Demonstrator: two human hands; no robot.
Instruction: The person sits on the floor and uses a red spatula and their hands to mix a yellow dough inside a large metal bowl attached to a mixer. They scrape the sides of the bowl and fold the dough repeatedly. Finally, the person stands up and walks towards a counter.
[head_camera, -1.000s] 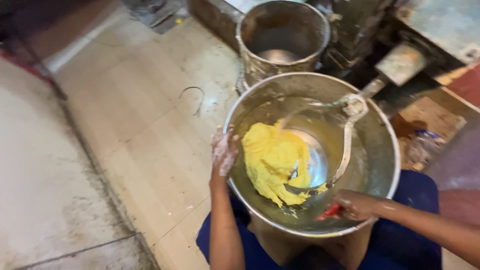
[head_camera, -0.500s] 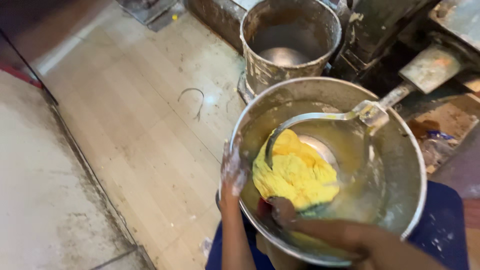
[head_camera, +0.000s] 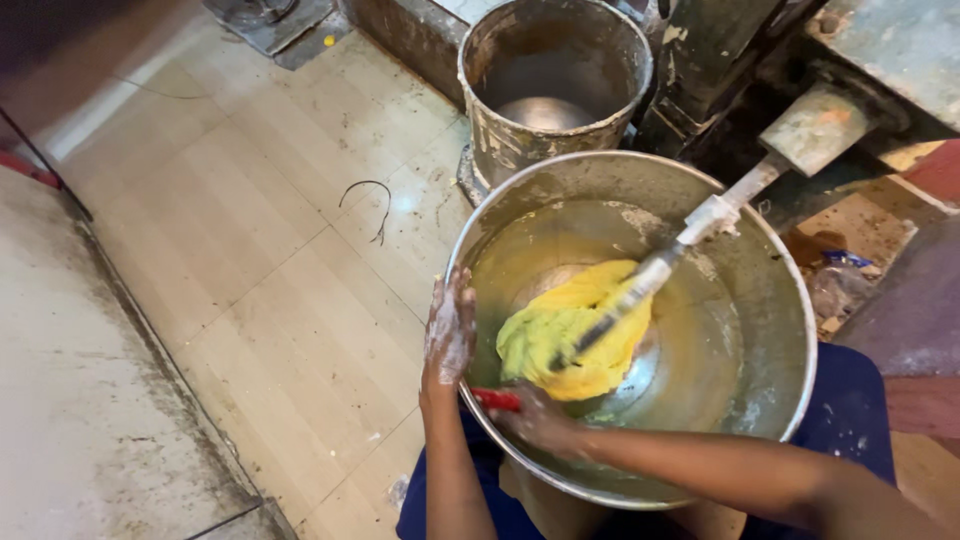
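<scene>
Hook (head_camera: 612, 308) now crosses dough (head_camera: 575, 335); right hand (head_camera: 535, 420) lower
</scene>
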